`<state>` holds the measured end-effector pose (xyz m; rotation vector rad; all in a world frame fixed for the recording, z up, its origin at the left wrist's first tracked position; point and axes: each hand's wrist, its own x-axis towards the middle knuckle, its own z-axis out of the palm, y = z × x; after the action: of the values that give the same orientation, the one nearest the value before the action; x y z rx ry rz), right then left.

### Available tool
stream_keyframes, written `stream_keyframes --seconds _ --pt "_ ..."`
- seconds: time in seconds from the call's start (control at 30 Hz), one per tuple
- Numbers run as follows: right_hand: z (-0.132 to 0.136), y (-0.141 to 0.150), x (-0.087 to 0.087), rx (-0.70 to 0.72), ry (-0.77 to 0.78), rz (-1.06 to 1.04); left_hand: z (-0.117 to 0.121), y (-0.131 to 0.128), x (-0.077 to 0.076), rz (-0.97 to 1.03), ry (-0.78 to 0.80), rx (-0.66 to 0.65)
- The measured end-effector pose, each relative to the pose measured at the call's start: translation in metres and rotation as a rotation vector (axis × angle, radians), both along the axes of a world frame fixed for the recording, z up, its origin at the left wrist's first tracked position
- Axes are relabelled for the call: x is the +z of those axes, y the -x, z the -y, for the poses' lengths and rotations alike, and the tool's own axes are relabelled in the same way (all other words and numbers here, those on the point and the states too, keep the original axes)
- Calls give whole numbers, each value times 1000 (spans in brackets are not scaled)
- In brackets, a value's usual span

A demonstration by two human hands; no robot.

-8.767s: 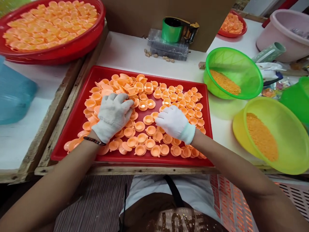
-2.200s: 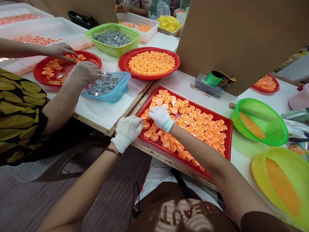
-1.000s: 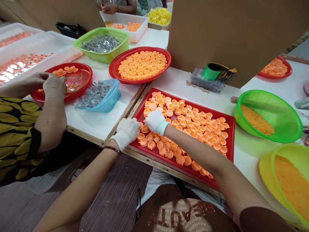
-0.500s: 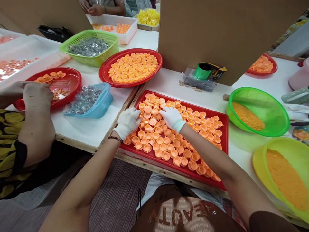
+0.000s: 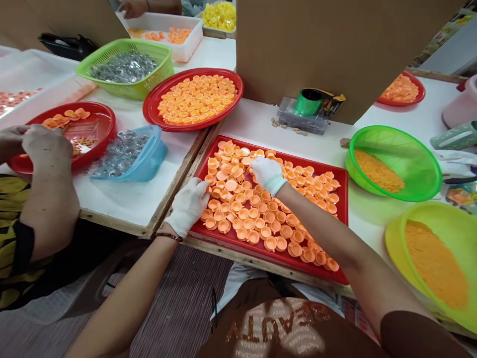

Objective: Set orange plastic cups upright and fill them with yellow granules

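Note:
Both of my hands wear white gloves. My left hand [image 5: 189, 206] is at the left rim of a red tray [image 5: 342, 219], its fingers curled together beside the orange pieces. What those fingers hold, if anything, is hidden. Over the upper middle of the tray is my right hand [image 5: 267, 175], fingers bent down and pressed together among the small orange plastic cups [image 5: 257, 214]. Its fingertips are mostly covered by the hand itself. The cups are shallow and round with small tabs; many lie open side up, and they are heaped towards the upper left.
A red round tray [image 5: 149, 112] of orange-and-yellow pieces stands behind. To the left are a blue basket [image 5: 149, 161] of clear pieces and a co-worker's hands [image 5: 46, 144] at another red tray. Green [image 5: 417, 164] and yellow [image 5: 400, 243] bowls stand right; a cardboard divider [image 5: 309, 44] rises behind.
My left hand has drawn back from the cups to the tray's left rim. My right hand stays over the upper middle, its fingers more curled. The view has shifted slightly.

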<state>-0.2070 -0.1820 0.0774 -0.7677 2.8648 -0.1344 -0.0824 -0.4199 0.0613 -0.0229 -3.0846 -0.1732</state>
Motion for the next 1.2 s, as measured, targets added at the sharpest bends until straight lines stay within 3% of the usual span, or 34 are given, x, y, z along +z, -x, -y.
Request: stream_keyframes --seconds 0.1,0.2,0.3,0.4,0.47,0.6,0.7,0.8,0.87,1.03,1.1,1.2 --pt "9 -14 -4 92 36 -50 1 8 -13 -65 -48 -21" --pt "18 -19 -3 57 -11 3 5 13 -20 -101 -80 -76" --pt "19 -14 1 -11 -57 45 6 6 -19 -150 -90 -94" --pt "15 -9 2 -10 -3 25 0 -2 -14 -152 -98 -143" --pt "12 -11 -2 91 97 -18 -6 0 -12 -104 -102 -197" --pt "12 -29 -18 544 215 -29 -12 21 -13 -17 -95 -198" --pt "12 -40 -32 663 193 -41 -12 33 -12 16 -89 -165" --pt "6 -43 -42 626 273 -38 -15 26 -6 -23 -92 -128" --pt "-5 -44 -43 582 424 4 -20 11 -3 -47 -113 -153" --pt "-48 -64 -28 223 855 155 -29 -33 -5 26 -195 -383" --pt "-68 -76 -19 93 904 196 -32 -35 -8 29 -196 -383" --pt "-99 -94 -7 -5 917 153 -36 -16 -10 74 -137 -364"
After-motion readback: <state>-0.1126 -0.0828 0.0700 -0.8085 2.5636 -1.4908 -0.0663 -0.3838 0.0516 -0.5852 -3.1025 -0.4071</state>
